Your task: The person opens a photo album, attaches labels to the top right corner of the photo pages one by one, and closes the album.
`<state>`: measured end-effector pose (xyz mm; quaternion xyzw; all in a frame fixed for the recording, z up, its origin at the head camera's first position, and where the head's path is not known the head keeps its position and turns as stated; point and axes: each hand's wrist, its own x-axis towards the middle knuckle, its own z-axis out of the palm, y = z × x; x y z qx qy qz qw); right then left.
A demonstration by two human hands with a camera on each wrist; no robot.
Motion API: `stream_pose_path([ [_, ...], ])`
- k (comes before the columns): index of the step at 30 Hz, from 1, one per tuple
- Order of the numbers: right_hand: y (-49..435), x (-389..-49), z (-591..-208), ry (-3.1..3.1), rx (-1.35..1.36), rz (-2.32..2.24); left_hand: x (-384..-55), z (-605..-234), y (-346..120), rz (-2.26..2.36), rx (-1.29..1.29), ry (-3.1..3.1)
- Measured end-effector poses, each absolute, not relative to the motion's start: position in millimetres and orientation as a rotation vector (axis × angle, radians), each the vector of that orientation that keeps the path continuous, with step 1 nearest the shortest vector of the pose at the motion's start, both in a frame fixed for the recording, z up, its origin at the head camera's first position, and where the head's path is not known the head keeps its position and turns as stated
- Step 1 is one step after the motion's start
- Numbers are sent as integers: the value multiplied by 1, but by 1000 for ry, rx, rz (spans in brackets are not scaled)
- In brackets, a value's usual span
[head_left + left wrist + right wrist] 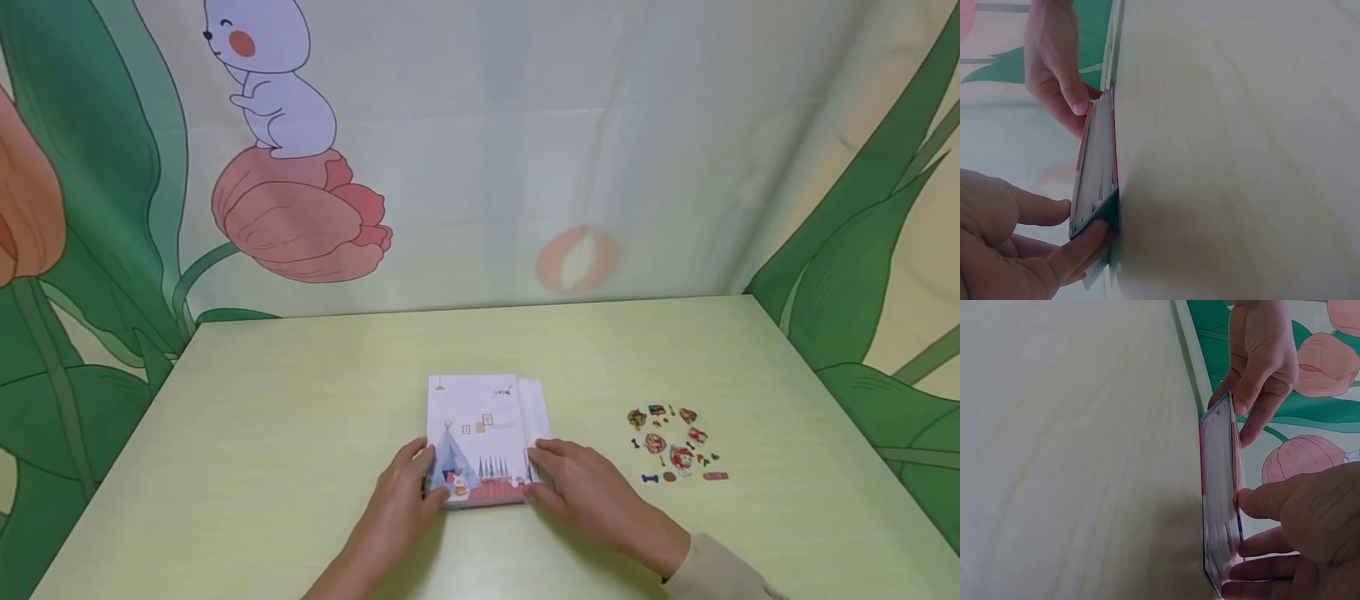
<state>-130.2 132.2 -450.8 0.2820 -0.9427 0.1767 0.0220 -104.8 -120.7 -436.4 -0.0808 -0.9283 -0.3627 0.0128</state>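
Observation:
A notebook (480, 442) lies near the front of the table, its pale cover printed with a blue tent and a red strip along the bottom. A white strip (534, 408) shows beyond the cover's right side. My left hand (401, 487) grips the left edge, thumb at the lower corner of the cover and fingers along the spine. At the opposite edge my right hand (585, 492) holds the notebook, its thumb and fingertips on the cover's border. Both wrist views look at the bottom end, where the page block (1217, 481) shows between the covers.
Several small colourful stickers (681, 458) lie on the table to the right of the notebook. The pale wood-grain table (300, 400) ends at a back edge before a printed curtain (465, 167) with flowers, leaves and a white animal.

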Motion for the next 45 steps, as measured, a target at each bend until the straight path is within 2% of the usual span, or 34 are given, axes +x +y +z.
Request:
stream_pose_path([
  [34,140,-119,-443,-2909,942,549,-90,-432,-118,-1030,-250,-2981],
  [45,141,-130,-443,-2933,909,678,-89,-432,-108,-873,-514,-2938],
])
